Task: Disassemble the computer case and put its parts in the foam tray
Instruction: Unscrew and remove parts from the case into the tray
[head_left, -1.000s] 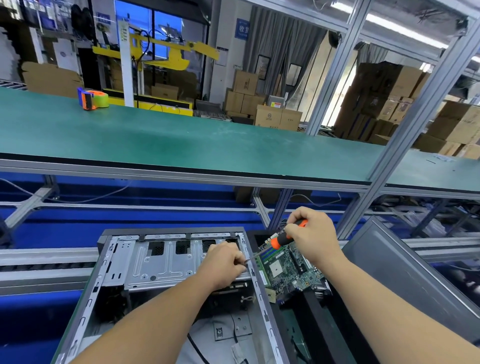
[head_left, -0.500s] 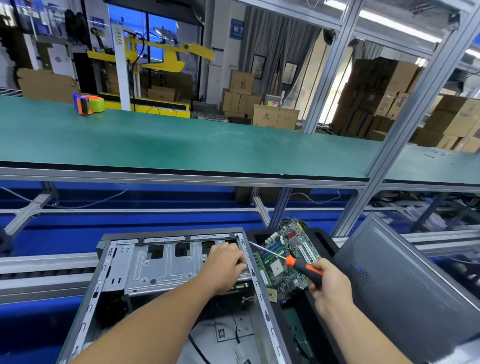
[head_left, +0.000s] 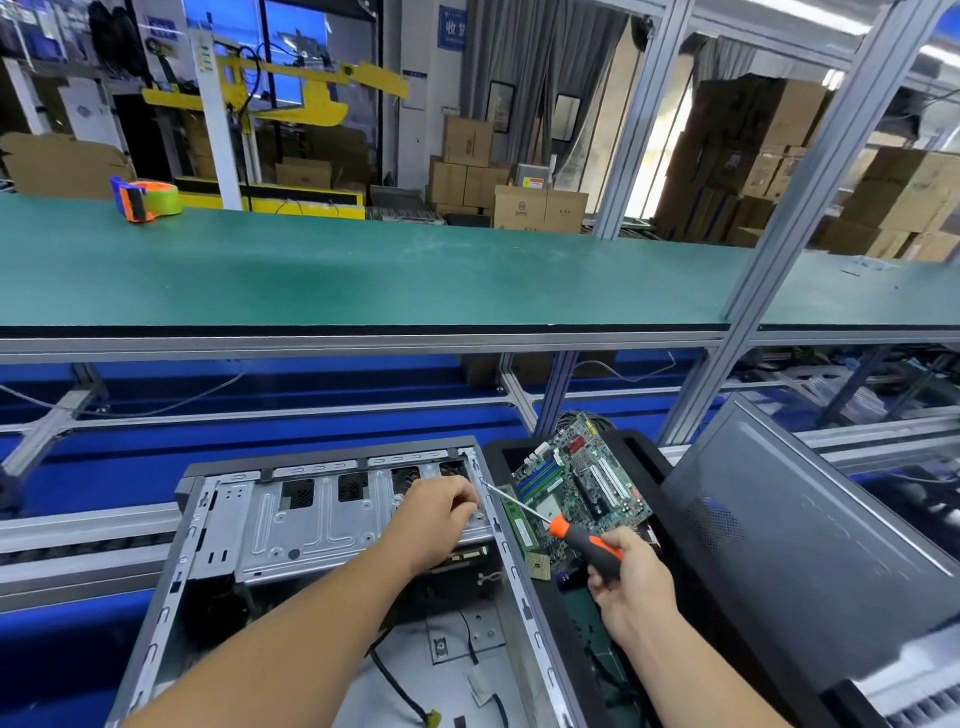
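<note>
The open computer case lies on its side in front of me, its silver drive cage at the far end. My left hand rests with curled fingers on the cage's right corner; what it pinches is hidden. My right hand grips an orange-and-black screwdriver, whose tip points left at the case's right rail. Right of the case stands the black foam tray, holding a green motherboard, a memory stick and a processor chip.
A grey side panel leans against the tray's right side. Loose black cables lie on the case floor. Behind runs a green workbench with a tape dispenser, and aluminium frame posts rise at the right.
My right hand has drawn the screwdriver away from my left hand, down and to the right, and now holds it over the tray. My left hand stays on the drive cage.
</note>
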